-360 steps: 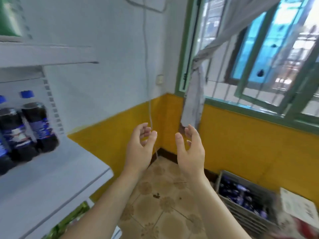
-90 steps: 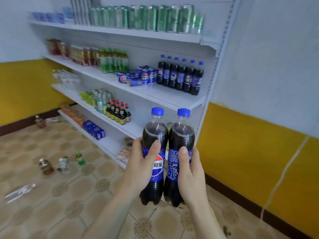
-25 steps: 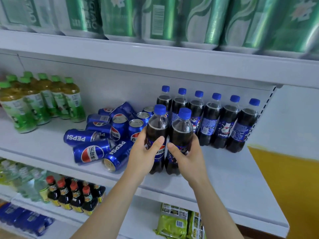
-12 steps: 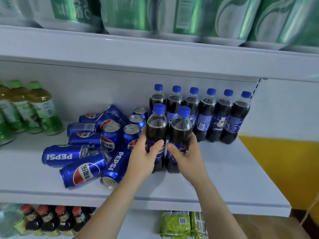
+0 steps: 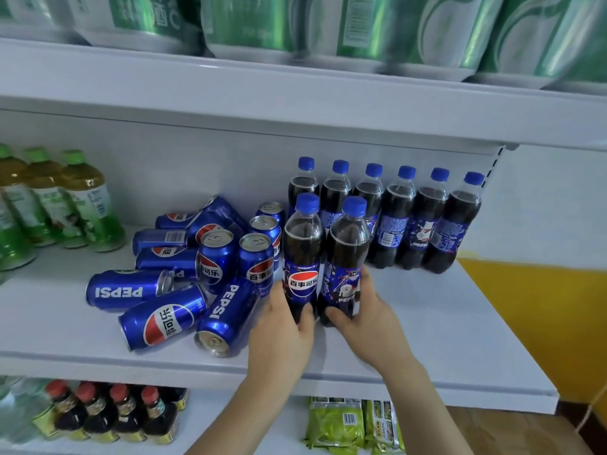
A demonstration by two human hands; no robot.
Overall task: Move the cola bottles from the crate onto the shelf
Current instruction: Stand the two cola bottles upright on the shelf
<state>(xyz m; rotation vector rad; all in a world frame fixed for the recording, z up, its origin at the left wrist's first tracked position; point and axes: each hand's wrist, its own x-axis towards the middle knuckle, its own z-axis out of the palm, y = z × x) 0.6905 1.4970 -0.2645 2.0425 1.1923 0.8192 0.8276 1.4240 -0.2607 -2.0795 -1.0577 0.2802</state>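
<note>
Placement is the step in hand: the left hand (image 5: pixel 282 326) and right hand (image 5: pixel 364 318) each grip a cola bottle (image 5: pixel 301 257) upright on the shelf (image 5: pixel 443 339), at six o'clock of the back row (image 5: pixel 397 221); next, a gentle release.

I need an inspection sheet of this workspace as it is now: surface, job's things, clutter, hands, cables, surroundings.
Surface: white shelf, bare at right front.
Job's things: two cola bottles upright on it, in front of back row of six bottles.
Clutter: blue cola cans, several lying on their sides.
Hands: left hand and right hand each grip one front bottle low down.
Cables: nothing seen.
Surroundings: green cans above; green-capped tea bottles at left.
</note>
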